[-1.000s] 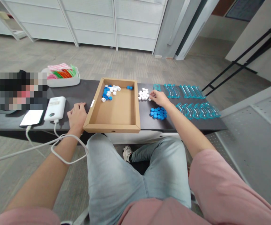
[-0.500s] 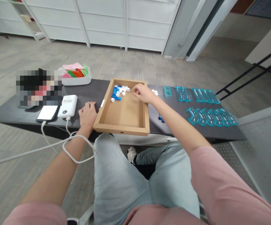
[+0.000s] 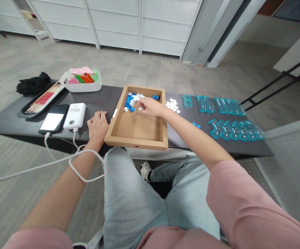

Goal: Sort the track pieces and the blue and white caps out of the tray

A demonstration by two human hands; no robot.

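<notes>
Head cam: I see person's R hand (image 3: 150, 106) pinching a white pc (image 3: 140, 108) inside box (image 3: 136, 141), nr the blue & white pcs (image 3: 128, 104) at far L. L hand (image 3: 98, 126) palm down, unclenched, on table (image 3: 108, 98) just L of box. Loose white pcs (image 3: 171, 105) R of box.

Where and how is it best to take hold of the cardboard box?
I would grip the box at the middle of its left and right walls, one hand coming from each outer side. It lies flat, open on top, so the raised walls offer a hold; the left hand rests just outside the left one.
</notes>
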